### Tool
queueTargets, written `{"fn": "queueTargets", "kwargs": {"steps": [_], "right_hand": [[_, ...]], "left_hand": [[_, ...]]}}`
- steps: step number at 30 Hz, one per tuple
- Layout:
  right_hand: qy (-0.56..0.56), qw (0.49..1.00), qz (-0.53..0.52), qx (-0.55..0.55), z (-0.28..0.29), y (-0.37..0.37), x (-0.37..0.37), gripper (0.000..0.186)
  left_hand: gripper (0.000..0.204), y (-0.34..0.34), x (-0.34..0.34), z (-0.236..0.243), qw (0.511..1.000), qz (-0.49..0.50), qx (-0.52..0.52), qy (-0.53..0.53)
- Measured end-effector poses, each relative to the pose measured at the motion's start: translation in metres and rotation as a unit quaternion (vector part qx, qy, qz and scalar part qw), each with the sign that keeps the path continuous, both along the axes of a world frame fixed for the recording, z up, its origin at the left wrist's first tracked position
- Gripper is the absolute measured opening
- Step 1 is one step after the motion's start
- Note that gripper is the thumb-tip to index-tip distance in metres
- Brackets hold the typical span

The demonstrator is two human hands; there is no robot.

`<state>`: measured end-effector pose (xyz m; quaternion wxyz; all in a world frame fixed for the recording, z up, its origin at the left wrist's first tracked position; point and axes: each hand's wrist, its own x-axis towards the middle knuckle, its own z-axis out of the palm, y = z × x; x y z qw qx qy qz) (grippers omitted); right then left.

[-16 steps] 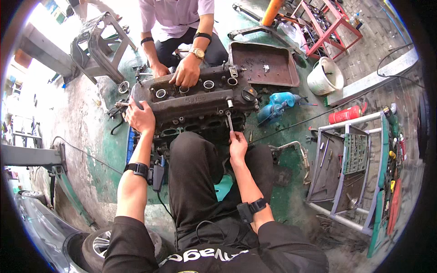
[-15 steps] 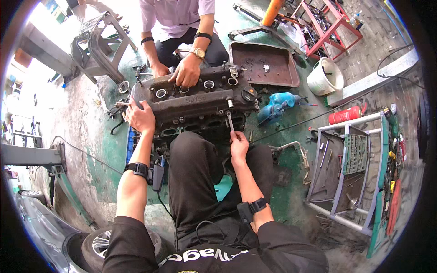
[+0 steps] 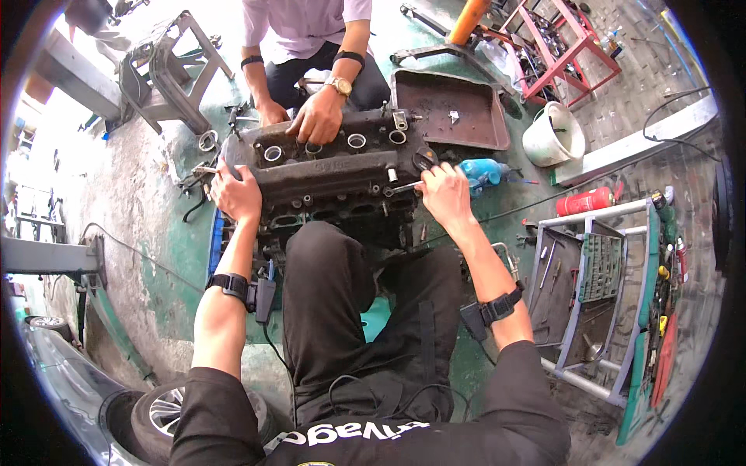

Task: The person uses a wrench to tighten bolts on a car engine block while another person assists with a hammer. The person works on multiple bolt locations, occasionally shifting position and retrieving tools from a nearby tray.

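The long, dark, dirty metal engine top (image 3: 330, 167) sits in front of me. My right hand (image 3: 445, 191) has its fingers closed around a thin silver metal wrench (image 3: 405, 187), whose far end meets the engine's near side, toward the right. My left hand (image 3: 236, 191) lies on the left end; I can't tell if its fingers grip. I think this is the turning step. It calls for a steady push, with the wrench snug.

Wrench (image 3: 404, 188) turns rightward

The right hand (image 3: 447, 196) is now farther forward and right, near the oil filler cap (image 3: 424, 158), covering part of the blue jug (image 3: 483, 172); the wrench points rightward instead of backward.
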<state>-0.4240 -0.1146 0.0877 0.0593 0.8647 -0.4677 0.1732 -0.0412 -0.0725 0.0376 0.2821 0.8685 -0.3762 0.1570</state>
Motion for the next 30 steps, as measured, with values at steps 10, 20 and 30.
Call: {"fn": "queueTargets", "kwargs": {"steps": [10,20,30], "right_hand": [[-0.116,0.99,-0.083,0.019,-0.021,0.063,0.016,0.014],[-0.516,0.738,-0.336,0.277,-0.12,0.114,0.048,0.025],[-0.555,0.687,-0.329,0.335,-0.128,0.109,0.051,0.025]], "left_hand": [[0.048,-0.001,0.0,0.001,1.0,-0.001,-0.005,0.002],[0.048,-0.001,0.001,-0.001,1.0,-0.001,-0.004,-0.004],[0.048,0.0,0.001,-0.004,1.0,-0.004,-0.011,-0.005]]}}
